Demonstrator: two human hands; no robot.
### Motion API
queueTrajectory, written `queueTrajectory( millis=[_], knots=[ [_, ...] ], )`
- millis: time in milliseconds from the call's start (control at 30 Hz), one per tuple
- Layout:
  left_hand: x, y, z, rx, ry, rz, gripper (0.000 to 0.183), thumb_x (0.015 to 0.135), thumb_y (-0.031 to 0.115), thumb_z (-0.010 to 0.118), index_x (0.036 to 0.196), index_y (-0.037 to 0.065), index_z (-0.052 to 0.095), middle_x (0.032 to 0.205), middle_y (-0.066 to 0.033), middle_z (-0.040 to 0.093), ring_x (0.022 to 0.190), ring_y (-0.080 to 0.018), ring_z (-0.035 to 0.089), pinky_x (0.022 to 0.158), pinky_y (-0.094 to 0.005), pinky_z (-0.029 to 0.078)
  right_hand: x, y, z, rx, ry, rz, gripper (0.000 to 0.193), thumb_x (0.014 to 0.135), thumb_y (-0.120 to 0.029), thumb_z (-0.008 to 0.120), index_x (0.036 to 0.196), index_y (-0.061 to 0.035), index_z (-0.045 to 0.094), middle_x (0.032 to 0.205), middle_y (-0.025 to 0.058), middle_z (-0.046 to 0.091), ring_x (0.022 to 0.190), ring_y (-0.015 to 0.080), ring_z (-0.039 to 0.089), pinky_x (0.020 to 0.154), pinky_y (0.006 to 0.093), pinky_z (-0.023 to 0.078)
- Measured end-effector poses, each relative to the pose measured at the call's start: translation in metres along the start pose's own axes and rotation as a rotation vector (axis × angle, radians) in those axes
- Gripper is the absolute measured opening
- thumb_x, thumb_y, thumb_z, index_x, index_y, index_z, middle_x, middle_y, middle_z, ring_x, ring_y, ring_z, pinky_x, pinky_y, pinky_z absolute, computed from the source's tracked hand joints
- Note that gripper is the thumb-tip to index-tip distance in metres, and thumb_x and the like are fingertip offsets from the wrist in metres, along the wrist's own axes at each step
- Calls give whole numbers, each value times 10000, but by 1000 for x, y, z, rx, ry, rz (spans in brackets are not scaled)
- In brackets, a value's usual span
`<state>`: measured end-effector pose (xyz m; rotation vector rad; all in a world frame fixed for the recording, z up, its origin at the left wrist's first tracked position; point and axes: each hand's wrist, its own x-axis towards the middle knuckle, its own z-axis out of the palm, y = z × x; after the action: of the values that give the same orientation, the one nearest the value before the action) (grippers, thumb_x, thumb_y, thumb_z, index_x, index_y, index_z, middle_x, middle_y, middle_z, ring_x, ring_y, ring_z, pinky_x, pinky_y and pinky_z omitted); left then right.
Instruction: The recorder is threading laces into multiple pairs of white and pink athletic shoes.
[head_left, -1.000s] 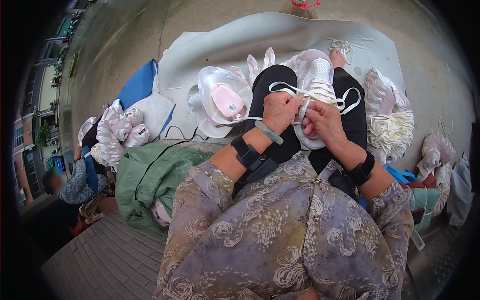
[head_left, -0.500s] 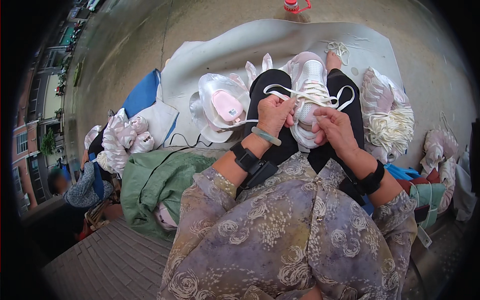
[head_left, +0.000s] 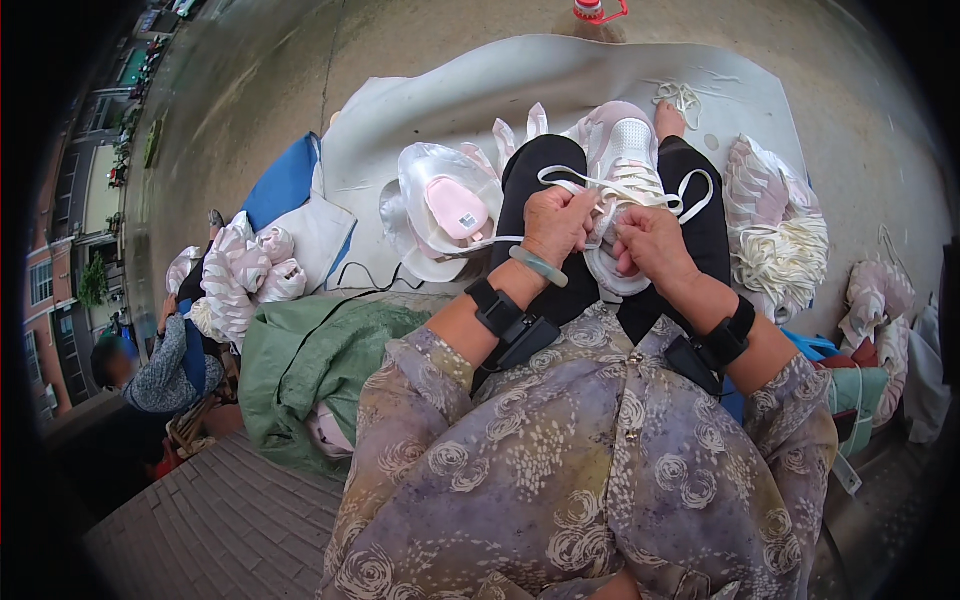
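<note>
The pink-and-white sneaker (head_left: pixel 622 190) lay on the person's lap, across the black-trousered thighs, with its long axis running away from the body: toe pointing up and away toward the pale mat (head_left: pixel 560 75), heel end nearest the hands. The white lace (head_left: pixel 640 185) crossed the upper eyelets in several rows, so the lacing looked largely done, in my judgement; what seemed left was the section nearest the heel, where loose loops hung off both sides of the sneaker. The left hand (head_left: pixel 556 222) sat at the sneaker's left edge, its fingers pressed together and pinching the lace. The right hand (head_left: pixel 648 240) sat just beside it at the sneaker's near end, its fingers curled and pinching another stretch of lace. Left of the sneaker, another pink shoe lay in a clear plastic wrapper (head_left: pixel 447 205). Right of the sneaker, a bundle of white laces (head_left: pixel 775 245) rested on the mat.
</note>
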<state>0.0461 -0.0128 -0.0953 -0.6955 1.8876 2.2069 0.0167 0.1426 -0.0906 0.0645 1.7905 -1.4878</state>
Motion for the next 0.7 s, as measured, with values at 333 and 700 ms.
queueTrajectory(
  millis=[333, 700],
  knots=[
    [-14, 0, -10, -114, -24, 66, 166, 858, 159, 557, 916, 13, 611, 674, -42, 598, 450, -57, 515, 382, -173, 393, -84, 30, -92, -128, 154, -66, 108, 853, -69, 498, 801, -14, 575, 576, 17, 538, 410, 59, 479, 382, 184, 374],
    [-27, 19, 43, 623, -66, 767, 79, 760, 60, 608, 814, 3, 615, 707, -126, 592, 591, -239, 576, 559, -301, 450, -34, 14, -73, -508, 432, -624, 104, 739, -115, 636, 748, -33, 573, 607, 96, 547, 550, 248, 555, 513, 321, 424]
  ],
)
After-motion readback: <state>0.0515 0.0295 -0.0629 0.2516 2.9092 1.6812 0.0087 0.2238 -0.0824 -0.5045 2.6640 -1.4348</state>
